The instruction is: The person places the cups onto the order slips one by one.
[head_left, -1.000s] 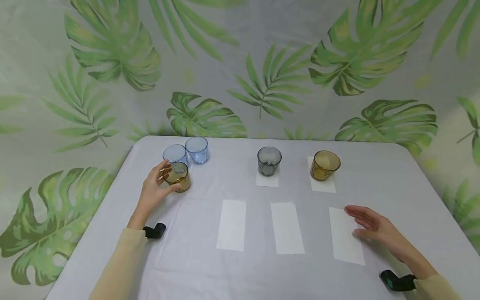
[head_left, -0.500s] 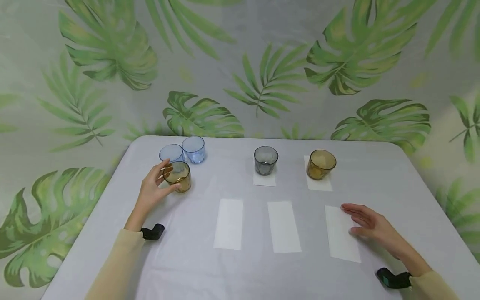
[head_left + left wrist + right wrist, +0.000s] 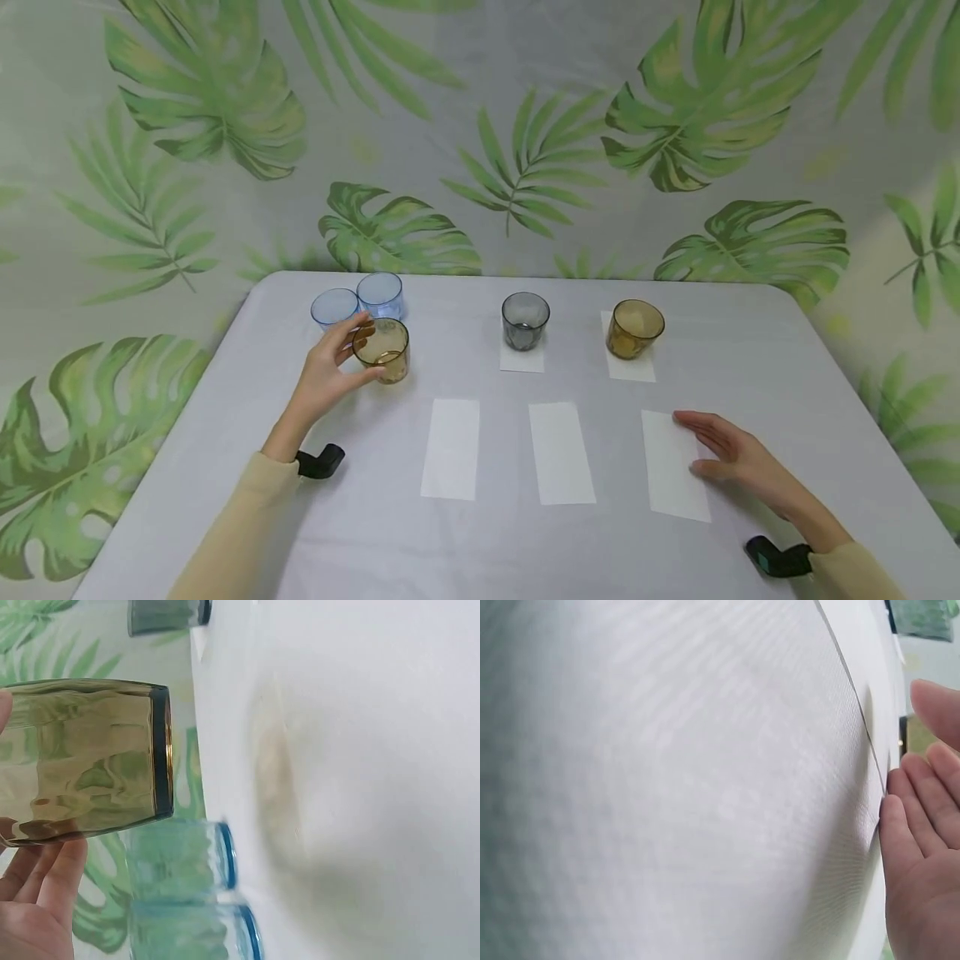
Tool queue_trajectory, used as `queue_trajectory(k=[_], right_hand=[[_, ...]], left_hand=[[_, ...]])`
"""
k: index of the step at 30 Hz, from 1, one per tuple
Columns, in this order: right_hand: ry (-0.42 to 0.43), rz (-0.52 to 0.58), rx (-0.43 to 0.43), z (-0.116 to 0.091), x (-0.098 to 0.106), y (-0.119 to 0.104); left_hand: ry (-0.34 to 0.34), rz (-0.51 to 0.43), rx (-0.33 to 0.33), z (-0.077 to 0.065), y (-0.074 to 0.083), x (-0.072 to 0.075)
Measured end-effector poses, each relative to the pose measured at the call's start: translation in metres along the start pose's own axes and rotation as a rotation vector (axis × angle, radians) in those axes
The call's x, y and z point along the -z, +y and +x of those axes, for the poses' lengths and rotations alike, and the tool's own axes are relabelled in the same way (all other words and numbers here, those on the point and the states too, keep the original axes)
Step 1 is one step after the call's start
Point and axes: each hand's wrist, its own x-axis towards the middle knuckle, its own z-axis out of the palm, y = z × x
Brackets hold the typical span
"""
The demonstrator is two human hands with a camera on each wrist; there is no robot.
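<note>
One round amber glass tumbler [image 3: 390, 350] hangs above the worktop [image 3: 360, 533] near its far-left corner; left hand [image 3: 327, 377] grips its sides, presumably keeping the base free. Right hand [image 3: 742, 463]: empty, fingers relaxed, toward right edge.

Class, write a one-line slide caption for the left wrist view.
Fingers hold an amber glass above a white table, two blue glasses behind it.
</note>
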Motion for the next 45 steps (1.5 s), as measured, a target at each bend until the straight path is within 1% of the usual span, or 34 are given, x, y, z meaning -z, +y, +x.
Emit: queue_trajectory(k=[4, 8, 9, 10, 13, 15, 16, 17, 21, 27, 35, 45], right_hand=[[-0.011, -0.005, -0.015, 0.002, -0.001, -0.001], [-0.015, -0.026, -0.018, 0.004, -0.001, -0.002], [-0.016, -0.032, -0.015, 0.005, -0.001, -0.002], [-0.016, -0.036, -0.007, 0.005, 0.0, -0.002], [-0.018, -0.041, 0.009, 0.007, -0.001, -0.002], [-0.017, -0.038, 0.009, 0.008, -0.001, -0.002], [-0.016, -0.04, 0.007, 0.008, -0.002, -0.001], [-0.015, -0.04, 0.002, 0.008, -0.002, -0.001], [-0.013, -0.039, -0.016, 0.007, -0.002, 0.001], [-0.013, -0.036, -0.01, 0.005, -0.002, 0.0], [-0.001, -0.043, -0.014, 0.004, -0.002, -0.001], [-0.003, -0.03, 0.03, 0.003, -0.003, 0.0]], left_hand=[[-0.041, -0.036, -0.04, 0.005, 0.007, -0.012], [-0.082, -0.082, -0.076, 0.013, 0.012, -0.027], [-0.089, -0.09, -0.089, 0.015, 0.01, -0.031], [-0.101, -0.097, -0.092, 0.017, 0.011, -0.035], [-0.129, -0.118, -0.112, 0.023, 0.002, -0.048], [-0.148, -0.13, -0.134, 0.026, -0.005, -0.057], [-0.16, -0.136, -0.136, 0.027, -0.004, -0.061], [-0.167, -0.137, -0.148, 0.029, -0.008, -0.066], [-0.209, -0.142, -0.175, 0.034, -0.004, -0.083], [-0.27, -0.152, -0.208, 0.041, 0.006, -0.105], [-0.329, -0.164, -0.239, 0.05, 0.02, -0.134], [-0.387, -0.208, -0.294, 0.056, 0.034, -0.17]])
